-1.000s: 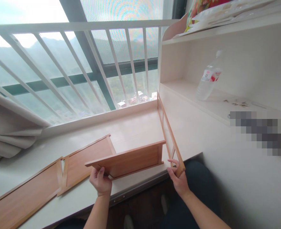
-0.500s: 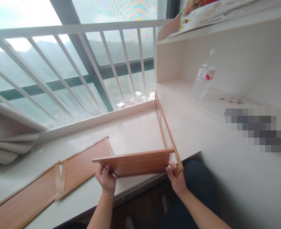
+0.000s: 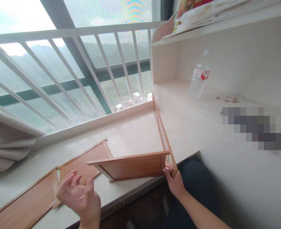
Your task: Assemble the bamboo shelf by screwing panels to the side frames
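Observation:
My right hand [image 3: 174,180] grips the corner where a framed wooden panel [image 3: 133,166] meets a narrow wooden frame [image 3: 163,128]. The panel stands on its long edge on the white ledge, leaning a little, and the frame runs away along the side wall toward the window. To the left of the panel, my left hand [image 3: 79,194] is raised with its fingers curled but apart, holding nothing. Behind that hand lies a second wooden panel [image 3: 83,159], flat on the ledge. A third wooden panel [image 3: 23,197] lies flat farther left, its end beside the second one.
A white railing [image 3: 83,31] fronts the window. At right, a clear bottle [image 3: 199,81] and several small pieces [image 3: 231,99] rest on the shelf [image 3: 178,90], near a blurred-out patch. A curtain [image 3: 9,143] hangs at left. The ledge [image 3: 128,130] drops off near my legs.
My left hand has let go of the standing panel's left end and moved left, its fingers opening. My right hand keeps its grip at the corner. The view has shifted slightly.

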The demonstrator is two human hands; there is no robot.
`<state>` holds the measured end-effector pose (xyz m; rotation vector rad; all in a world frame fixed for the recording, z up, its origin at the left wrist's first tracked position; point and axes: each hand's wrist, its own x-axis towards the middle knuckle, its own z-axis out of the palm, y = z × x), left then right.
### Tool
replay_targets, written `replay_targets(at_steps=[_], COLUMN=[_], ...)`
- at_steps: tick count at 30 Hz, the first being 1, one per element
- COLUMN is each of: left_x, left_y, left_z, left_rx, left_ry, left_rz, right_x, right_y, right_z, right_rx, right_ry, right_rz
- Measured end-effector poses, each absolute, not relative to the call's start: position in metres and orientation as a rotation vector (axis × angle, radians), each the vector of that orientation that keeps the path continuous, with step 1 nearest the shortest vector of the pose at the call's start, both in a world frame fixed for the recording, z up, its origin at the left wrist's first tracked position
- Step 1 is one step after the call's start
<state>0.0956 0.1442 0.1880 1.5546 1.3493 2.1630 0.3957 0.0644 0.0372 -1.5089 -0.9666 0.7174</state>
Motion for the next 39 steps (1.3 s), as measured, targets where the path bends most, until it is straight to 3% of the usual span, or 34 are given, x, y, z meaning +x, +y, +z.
replay_targets(at_steps=[2,5,11,13,28,39], left_x=[0.112,0.151,0.235,0.251,0.264,0.269], left_y=[0.134,0.132,0.157,0.163,0.173,0.189], left_z=[0.22,0.257,0.277,0.277,0.28,0.274], left_rx=[2.019,2.622,2.872,2.876,3.039,3.091], left_ry=[1.332,1.191,1.076,1.085,0.869,0.66], left_rz=[1.994,1.407,0.086,-0.122,-0.179,-0.157], right_x=[0.396,0.396,0.395,0.396,0.398,0.392], right_y=[0.064,0.065,0.067,0.068,0.064,0.07], right_z=[0.037,0.038,0.045,0.048,0.036,0.037], right_rx=[-1.51,-1.505,-1.455,-1.448,-1.302,-1.359], right_ry=[-0.969,-0.974,-1.001,-0.999,-1.014,-0.983], right_rz=[0.693,0.664,0.727,0.729,0.862,0.754])
